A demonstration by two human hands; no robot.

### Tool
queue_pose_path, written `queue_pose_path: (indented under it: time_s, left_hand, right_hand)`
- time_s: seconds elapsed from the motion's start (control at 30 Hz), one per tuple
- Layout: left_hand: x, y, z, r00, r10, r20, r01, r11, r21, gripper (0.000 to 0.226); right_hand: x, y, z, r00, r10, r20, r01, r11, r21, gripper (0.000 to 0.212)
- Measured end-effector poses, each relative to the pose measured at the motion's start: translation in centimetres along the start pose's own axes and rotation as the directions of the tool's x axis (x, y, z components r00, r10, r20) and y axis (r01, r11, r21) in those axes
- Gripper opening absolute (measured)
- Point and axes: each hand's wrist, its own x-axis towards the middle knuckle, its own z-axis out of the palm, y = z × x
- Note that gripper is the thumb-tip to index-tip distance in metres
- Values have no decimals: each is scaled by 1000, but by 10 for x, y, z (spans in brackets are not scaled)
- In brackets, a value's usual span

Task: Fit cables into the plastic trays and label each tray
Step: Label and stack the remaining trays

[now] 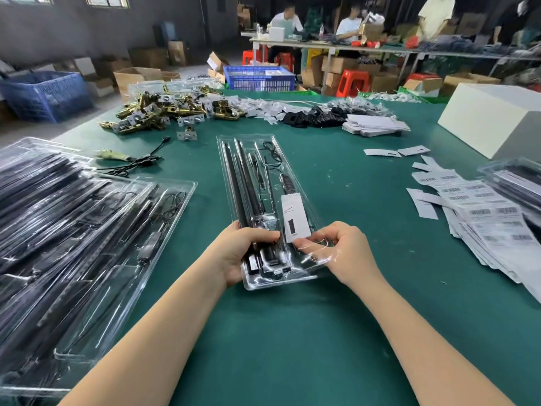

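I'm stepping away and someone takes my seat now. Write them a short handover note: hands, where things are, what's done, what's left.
Left hand grips the near end of the tray, thumb on the black parts.
Right hand pinches the tray's near right edge by the white label.
Tray lies on the green table, cables seated, label on.
Filled trays stacked at left; barcode labels at right.
Left: set this tray aside and do the next one.

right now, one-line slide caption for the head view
Both hands, left hand and right hand, grip a clear plastic tray of black cables, its white label on top.
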Motion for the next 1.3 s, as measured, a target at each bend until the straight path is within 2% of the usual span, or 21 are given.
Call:
queue_pose_path:
  time_s: [0.13, 0.27, 0.4, 0.53, 0.67, 0.9, 1.03, 1.1, 1.3]
  left_hand:
    - [0, 0, 1, 1000, -7, 17, 7, 1000, -4, 46]
    - [0, 0, -1, 999, -6, 34, 6, 1000, 16, 49]
    - [0, 0, -3, 998, -5, 57, 5, 1000, 9, 53]
    - [0, 0, -3, 997, 3, 77, -4, 1000, 7, 63]
    - [1, 0, -4, 997, 6, 81, -8, 1000, 22, 41]
    - [4, 0, -6, 997, -12, 71, 9, 999, 44, 43]
    - [3, 0, -5, 996, -35, 79, 32, 999, 35, 16]
    - [2, 1, -5, 996, -37, 75, 35, 999, 32, 13]
    - [0, 1, -3, 1000, 2, 2, -2, 999, 40, 49]
  right_hand:
    - [3, 3, 1, 999, 43, 30, -42, 998, -41, 26]
    - [2, 2, -1, 990, 70, 123, -65, 997, -47, 23]
    - [1, 2, 0, 995, 48, 86, -46, 998, -32, 20]
    - [-1, 1, 0, 992, 46, 119, -43, 999, -26, 20]
    - [-2, 1, -2, 990, 35, 139, -27, 998, -62, 28]
    - [-1, 2, 2, 994, 10, 112, 5, 991, -132, 21]
    - [-2, 2, 1, 994, -23, 106, 34, 994, -103, 17]
    - [-3, 3, 2, 994, -46, 95, 55, 994, -94, 15]
    - [-6, -2, -1, 994, -59, 94, 64, 996, -60, 14]
